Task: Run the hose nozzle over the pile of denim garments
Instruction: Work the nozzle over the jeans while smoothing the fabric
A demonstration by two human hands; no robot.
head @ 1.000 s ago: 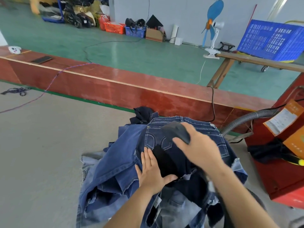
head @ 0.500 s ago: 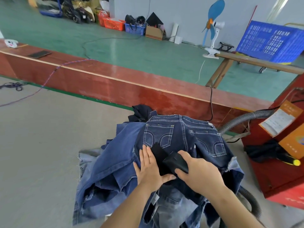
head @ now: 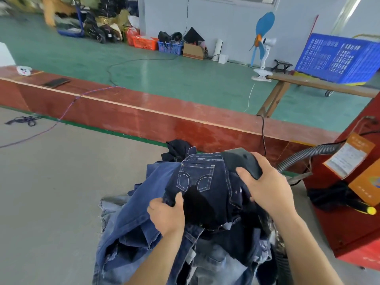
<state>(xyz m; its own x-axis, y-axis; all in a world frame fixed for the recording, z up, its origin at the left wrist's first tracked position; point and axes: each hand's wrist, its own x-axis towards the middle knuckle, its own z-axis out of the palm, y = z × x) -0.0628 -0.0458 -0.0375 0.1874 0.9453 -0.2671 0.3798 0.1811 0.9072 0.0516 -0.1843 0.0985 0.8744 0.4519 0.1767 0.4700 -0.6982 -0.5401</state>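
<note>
Currently the black plastic hose nozzle [head: 242, 161], tip toward ten o'clock, is gripped by the right hand [head: 267, 188]; dark blue denim garments [head: 197, 182] are pinched by the left hand [head: 167, 214], fingertips hidden.

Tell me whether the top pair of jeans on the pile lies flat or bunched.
Bunched. The dark jeans drape crumpled over the pile, the left hand gripping a fold while the right hand holds the nozzle at the waistband.

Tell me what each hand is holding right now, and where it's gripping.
Right hand grips the black hose nozzle around its rear end. Left hand pinches a fold of the dark jeans.
</note>
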